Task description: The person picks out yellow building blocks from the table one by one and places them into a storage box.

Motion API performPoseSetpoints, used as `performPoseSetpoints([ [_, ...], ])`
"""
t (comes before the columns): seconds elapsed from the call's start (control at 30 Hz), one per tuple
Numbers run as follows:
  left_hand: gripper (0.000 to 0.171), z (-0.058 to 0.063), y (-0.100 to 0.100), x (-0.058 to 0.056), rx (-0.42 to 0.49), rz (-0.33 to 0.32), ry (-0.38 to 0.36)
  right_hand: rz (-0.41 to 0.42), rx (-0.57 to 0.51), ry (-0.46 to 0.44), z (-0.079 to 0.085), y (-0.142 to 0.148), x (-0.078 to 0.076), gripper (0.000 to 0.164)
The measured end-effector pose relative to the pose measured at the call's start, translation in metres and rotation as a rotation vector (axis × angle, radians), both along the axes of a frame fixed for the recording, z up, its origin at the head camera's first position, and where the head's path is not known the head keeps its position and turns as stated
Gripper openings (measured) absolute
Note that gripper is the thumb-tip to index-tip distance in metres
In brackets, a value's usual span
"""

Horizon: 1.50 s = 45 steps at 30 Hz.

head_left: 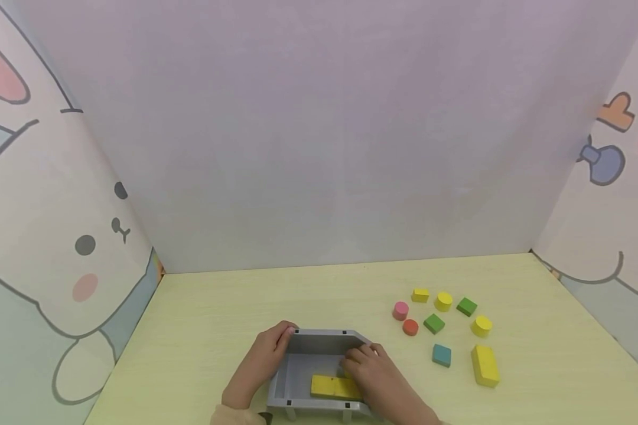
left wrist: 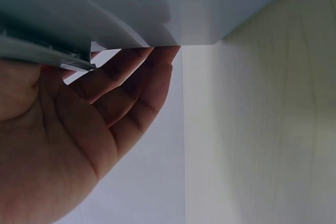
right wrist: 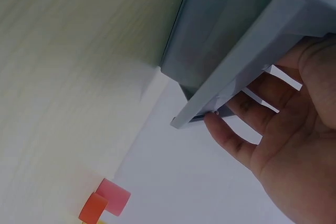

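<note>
A grey plastic bin (head_left: 319, 360) stands at the table's near edge, its inside facing up. My left hand (head_left: 263, 357) grips its left side, thumb at the rim and the other fingers along the outer wall (left wrist: 131, 14). My right hand (head_left: 377, 378) reaches over the bin's right rim, with bent fingers inside. A long yellow block (head_left: 329, 386) lies in the bin, its right end close by that hand. Another bit of yellow shows under the right fingers. In the right wrist view, the rim (right wrist: 236, 51) hides those fingertips, and I cannot tell whether they hold anything.
Right of the bin lie small blocks: a pink cylinder (head_left: 401, 310), a red disc (head_left: 410, 327), green blocks (head_left: 434, 323), yellow pieces (head_left: 443, 301) and a blue block (head_left: 442, 355). A larger yellow block (head_left: 485, 366) lies farthest right. A pale wall (head_left: 340, 177) rises behind the table.
</note>
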<state>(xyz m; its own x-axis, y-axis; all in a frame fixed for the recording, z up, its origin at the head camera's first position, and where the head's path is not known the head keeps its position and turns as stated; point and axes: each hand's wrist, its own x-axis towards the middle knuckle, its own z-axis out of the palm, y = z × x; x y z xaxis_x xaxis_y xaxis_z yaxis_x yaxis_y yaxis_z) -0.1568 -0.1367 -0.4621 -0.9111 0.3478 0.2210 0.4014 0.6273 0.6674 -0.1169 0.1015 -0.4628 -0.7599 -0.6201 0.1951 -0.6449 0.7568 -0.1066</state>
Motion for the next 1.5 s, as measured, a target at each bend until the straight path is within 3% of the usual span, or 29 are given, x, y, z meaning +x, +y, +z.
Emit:
performPoseSetpoints([
  [0.97,0.023,0.004,0.002,0.001,0.018,0.001,0.0,-0.015,-0.02,0.017,0.008,0.005,0.003,0.021],
  [1.33,0.024,0.003,0.002,-0.001,0.0,0.008,0.007,-0.061,-0.078,0.096,0.013,0.014,0.007,0.024],
  [1.5,0.024,0.003,0.002,0.0,0.0,0.007,0.007,-0.105,-0.081,0.065,0.014,0.021,0.006,0.029],
])
